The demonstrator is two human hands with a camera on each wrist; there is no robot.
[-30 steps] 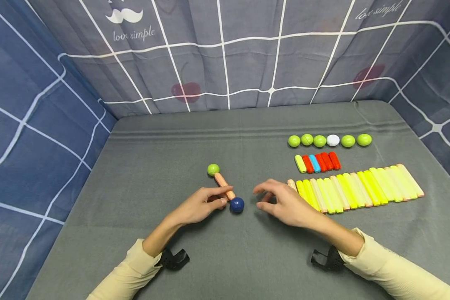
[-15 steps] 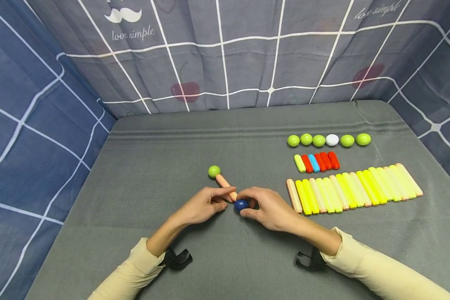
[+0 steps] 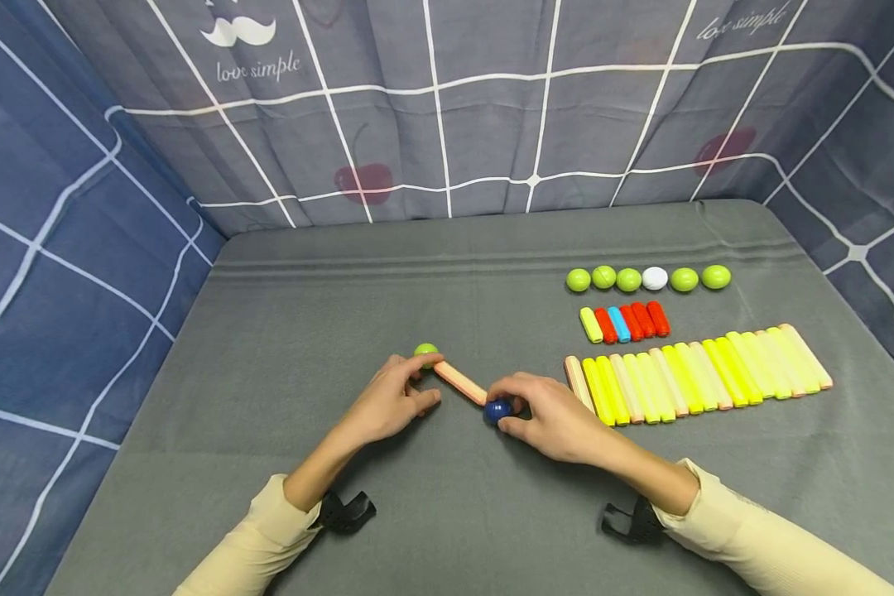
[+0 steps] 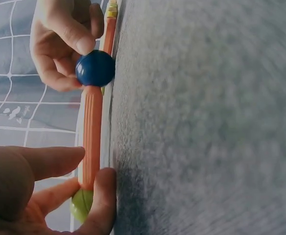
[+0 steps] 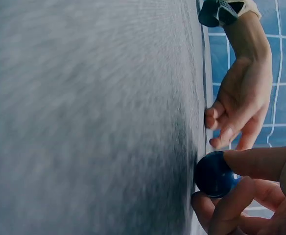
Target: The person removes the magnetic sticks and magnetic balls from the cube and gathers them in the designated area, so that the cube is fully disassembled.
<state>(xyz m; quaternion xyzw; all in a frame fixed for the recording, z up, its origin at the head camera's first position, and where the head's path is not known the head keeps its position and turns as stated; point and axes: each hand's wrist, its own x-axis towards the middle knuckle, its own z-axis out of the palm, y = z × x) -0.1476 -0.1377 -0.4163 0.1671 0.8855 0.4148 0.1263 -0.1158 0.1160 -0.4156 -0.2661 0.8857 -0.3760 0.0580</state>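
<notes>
An orange ridged stick (image 3: 460,384) lies slantwise on the grey cloth, with a blue ball (image 3: 497,410) at its near right end and a green ball (image 3: 425,354) at its far left end. My right hand (image 3: 555,416) pinches the blue ball between thumb and fingers; the right wrist view shows the blue ball (image 5: 214,174) close up. My left hand (image 3: 391,403) reaches its forefinger to the green ball, partly hiding it. The left thumb stands apart from that finger. In the left wrist view, left fingers lie around the green ball (image 4: 81,204) near the stick's end.
To the right lies a slanting row of yellow and pale orange sticks (image 3: 685,381). Behind it are short red, blue and yellow sticks (image 3: 626,322), then a line of green balls (image 3: 629,280) with one white ball (image 3: 654,278). Dark grid-patterned curtains (image 3: 492,108) enclose the table.
My right hand came in from the right, took hold of the blue ball and shifted it right. The stick has swung flatter. My left hand moved from the stick's near end to the green ball.
</notes>
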